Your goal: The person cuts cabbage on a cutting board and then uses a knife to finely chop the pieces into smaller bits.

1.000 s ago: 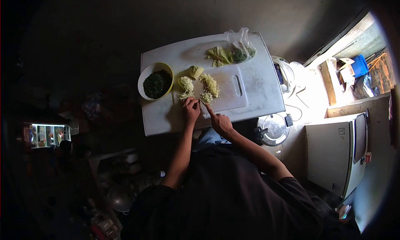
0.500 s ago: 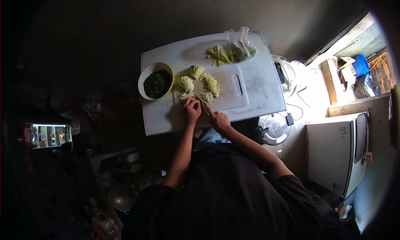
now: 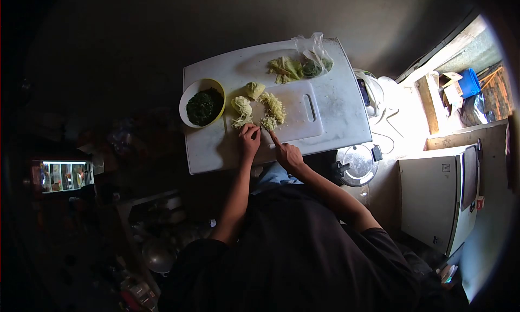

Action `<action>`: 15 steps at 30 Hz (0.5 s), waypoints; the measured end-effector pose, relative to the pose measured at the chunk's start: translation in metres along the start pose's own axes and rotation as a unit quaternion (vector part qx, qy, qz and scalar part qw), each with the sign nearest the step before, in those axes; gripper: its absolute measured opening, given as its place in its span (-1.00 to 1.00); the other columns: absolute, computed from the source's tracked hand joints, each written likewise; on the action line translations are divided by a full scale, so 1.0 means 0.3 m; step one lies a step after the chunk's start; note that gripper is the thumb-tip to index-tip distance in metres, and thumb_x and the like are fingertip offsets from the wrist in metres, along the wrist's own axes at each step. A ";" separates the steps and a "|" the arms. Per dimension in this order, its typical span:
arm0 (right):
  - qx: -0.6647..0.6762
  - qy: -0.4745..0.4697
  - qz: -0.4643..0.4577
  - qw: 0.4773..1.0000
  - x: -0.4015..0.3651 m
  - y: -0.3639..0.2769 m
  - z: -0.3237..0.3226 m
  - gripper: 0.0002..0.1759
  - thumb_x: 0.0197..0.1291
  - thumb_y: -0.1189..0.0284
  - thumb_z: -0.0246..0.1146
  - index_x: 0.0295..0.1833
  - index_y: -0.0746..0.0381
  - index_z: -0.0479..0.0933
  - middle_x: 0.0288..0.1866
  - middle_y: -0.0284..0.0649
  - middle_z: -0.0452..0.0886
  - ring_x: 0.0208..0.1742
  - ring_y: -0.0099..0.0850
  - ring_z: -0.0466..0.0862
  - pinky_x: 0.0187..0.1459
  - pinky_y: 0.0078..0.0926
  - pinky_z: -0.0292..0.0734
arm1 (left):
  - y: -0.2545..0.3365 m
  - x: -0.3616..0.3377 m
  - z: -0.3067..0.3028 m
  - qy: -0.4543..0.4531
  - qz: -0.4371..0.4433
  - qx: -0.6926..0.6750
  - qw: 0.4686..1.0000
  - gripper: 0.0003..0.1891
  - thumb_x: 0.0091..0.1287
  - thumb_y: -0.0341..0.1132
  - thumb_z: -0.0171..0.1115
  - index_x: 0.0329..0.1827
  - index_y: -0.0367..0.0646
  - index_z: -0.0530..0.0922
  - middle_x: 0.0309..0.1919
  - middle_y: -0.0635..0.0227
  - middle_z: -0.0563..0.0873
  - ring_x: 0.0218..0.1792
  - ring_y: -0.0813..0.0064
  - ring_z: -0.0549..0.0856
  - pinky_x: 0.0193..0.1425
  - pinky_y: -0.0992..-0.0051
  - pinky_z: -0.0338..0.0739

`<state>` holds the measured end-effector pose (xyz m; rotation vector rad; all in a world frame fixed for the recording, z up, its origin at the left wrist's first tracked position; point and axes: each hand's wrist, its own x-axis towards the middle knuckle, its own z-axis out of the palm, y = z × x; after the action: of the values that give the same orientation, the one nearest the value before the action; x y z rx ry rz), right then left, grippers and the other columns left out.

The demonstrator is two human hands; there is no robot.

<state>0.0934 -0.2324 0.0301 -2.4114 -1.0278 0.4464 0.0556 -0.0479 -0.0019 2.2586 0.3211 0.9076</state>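
Note:
A white cutting board [image 3: 295, 114] lies on the table with a heap of finely chopped cabbage [image 3: 275, 109] on it. Cabbage chunks [image 3: 241, 105] sit at the board's left side, one more [image 3: 254, 90] just behind. At the board's near left corner, my left hand [image 3: 249, 140] has its fingertips pressed together; what they pinch is too small to make out. My right hand [image 3: 288, 155] is closed beside it, index finger stretched forward along a knife, of which only a thin dark bit shows between the hands. Left of the board stands a bowl [image 3: 187, 117] of chopped dark greens [image 3: 205, 107].
Cabbage leaves [image 3: 287, 69] and a clear plastic bag [image 3: 317, 54] lie at the back of the marble-look table [image 3: 346, 95]. Right of it are a pot with a metal lid [image 3: 357, 166] and a white appliance [image 3: 371, 95] on the floor. A small fridge [image 3: 428, 198] stands farther right.
My right hand has shifted slightly toward me and to the right, and less of the knife shows. The left hand stays almost in place; the chopped cabbage looks about the same.

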 end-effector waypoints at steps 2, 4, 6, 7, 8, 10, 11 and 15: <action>0.000 0.023 0.007 1.000 0.004 -0.020 -0.014 -0.14 0.28 0.48 0.00 0.66 -0.15 -0.13 -0.48 0.16 0.64 -0.48 0.15 0.65 -0.39 0.15 0.53 | -0.018 -0.005 0.003 0.005 0.003 0.016 1.000 -0.89 0.15 -0.49 0.38 -0.25 -0.23 0.70 -0.28 0.21 0.68 -0.22 0.13 0.70 -0.12 0.27 0.59; 0.007 0.022 0.003 1.000 0.007 -0.023 -0.022 -0.15 0.28 0.48 -0.01 0.66 -0.15 -0.12 -0.49 0.17 0.63 -0.49 0.15 0.65 -0.39 0.16 0.53 | -0.021 -0.003 -0.001 0.007 0.002 0.008 1.000 -0.87 0.13 -0.49 0.39 -0.25 -0.24 0.70 -0.27 0.21 0.68 -0.21 0.13 0.71 -0.10 0.27 0.59; 0.013 0.022 0.002 1.000 0.005 -0.026 -0.024 -0.15 0.28 0.48 -0.02 0.65 -0.15 -0.11 -0.50 0.17 0.63 -0.50 0.16 0.65 -0.39 0.17 0.53 | -0.019 -0.004 -0.007 0.007 0.002 -0.003 1.000 -0.85 0.12 -0.49 0.39 -0.24 -0.25 0.70 -0.26 0.20 0.69 -0.20 0.13 0.71 -0.09 0.27 0.60; 0.010 0.016 0.003 1.000 0.003 -0.027 -0.024 -0.16 0.29 0.48 -0.02 0.65 -0.15 -0.11 -0.51 0.17 0.63 -0.50 0.15 0.65 -0.39 0.17 0.53 | -0.016 -0.003 -0.009 0.010 0.007 0.001 1.000 -0.85 0.11 -0.49 0.40 -0.24 -0.26 0.70 -0.26 0.20 0.69 -0.19 0.14 0.72 -0.08 0.28 0.60; 0.007 0.009 0.004 1.000 0.001 -0.028 -0.023 -0.16 0.29 0.48 -0.03 0.65 -0.15 -0.10 -0.52 0.17 0.63 -0.50 0.15 0.65 -0.40 0.18 0.53 | -0.014 -0.002 -0.011 0.013 0.011 0.004 1.000 -0.85 0.11 -0.48 0.40 -0.25 -0.26 0.69 -0.26 0.20 0.70 -0.18 0.15 0.72 -0.07 0.29 0.60; 0.000 0.007 0.000 1.000 -0.005 -0.031 -0.019 -0.16 0.29 0.48 -0.02 0.65 -0.15 -0.10 -0.52 0.17 0.62 -0.50 0.15 0.65 -0.39 0.18 0.54 | -0.028 -0.007 -0.003 0.013 0.011 -0.005 1.000 -0.86 0.12 -0.48 0.39 -0.25 -0.26 0.69 -0.26 0.21 0.69 -0.19 0.15 0.72 -0.08 0.29 0.60; -0.007 0.006 -0.004 1.000 -0.009 -0.031 -0.018 -0.16 0.29 0.47 -0.02 0.65 -0.15 -0.10 -0.52 0.17 0.62 -0.50 0.15 0.65 -0.39 0.18 0.54 | -0.035 -0.010 0.002 0.014 0.011 -0.013 1.000 -0.88 0.13 -0.48 0.38 -0.26 -0.25 0.69 -0.26 0.21 0.69 -0.20 0.15 0.72 -0.08 0.29 0.60; -0.010 0.009 -0.008 1.000 -0.019 -0.027 -0.004 -0.15 0.29 0.48 0.00 0.66 -0.16 -0.10 -0.51 0.16 0.62 -0.49 0.15 0.66 -0.37 0.18 0.54 | -0.019 -0.006 -0.001 0.012 0.008 -0.014 1.000 -0.91 0.16 -0.48 0.36 -0.29 -0.25 0.67 -0.27 0.21 0.69 -0.21 0.14 0.71 -0.10 0.28 0.59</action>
<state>0.0855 -0.2322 0.0360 -2.4184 -1.0482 0.4087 0.0541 -0.0444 -0.0064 2.2284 0.3002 0.9423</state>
